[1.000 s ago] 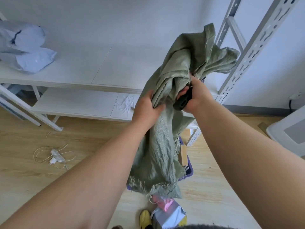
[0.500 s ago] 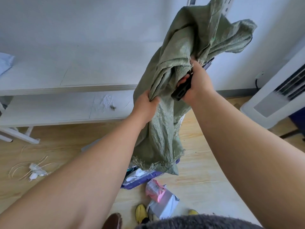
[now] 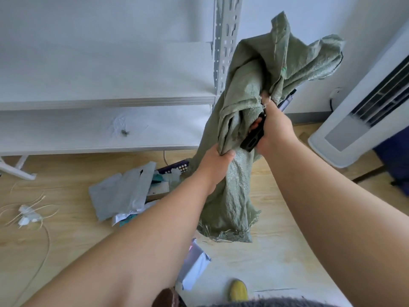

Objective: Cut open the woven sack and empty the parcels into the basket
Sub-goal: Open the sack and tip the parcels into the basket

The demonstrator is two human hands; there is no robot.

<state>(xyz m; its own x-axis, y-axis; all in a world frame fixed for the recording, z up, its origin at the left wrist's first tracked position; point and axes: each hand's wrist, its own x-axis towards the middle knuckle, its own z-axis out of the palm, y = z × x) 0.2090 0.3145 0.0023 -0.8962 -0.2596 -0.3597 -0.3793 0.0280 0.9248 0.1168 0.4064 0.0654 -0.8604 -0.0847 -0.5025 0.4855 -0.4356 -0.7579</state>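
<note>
Centre-right of the head view: green sack point(image 3: 254, 89) held up, frayed mouth hanging down. Left hand point(image 3: 218, 159) grips a fold of it. Right hand point(image 3: 274, 131) clutches sack cloth plus a black cutter point(image 3: 254, 138). Grey parcels point(image 3: 124, 189) lie on the floor at centre-left, beside the purple basket point(image 3: 177, 167), mostly hidden. White shelf point(image 3: 106, 100) upper left.

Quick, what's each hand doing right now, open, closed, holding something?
Left hand: closed, gripping the green woven sack.
Right hand: closed, holding a black utility knife and a bunch of the sack.
</note>
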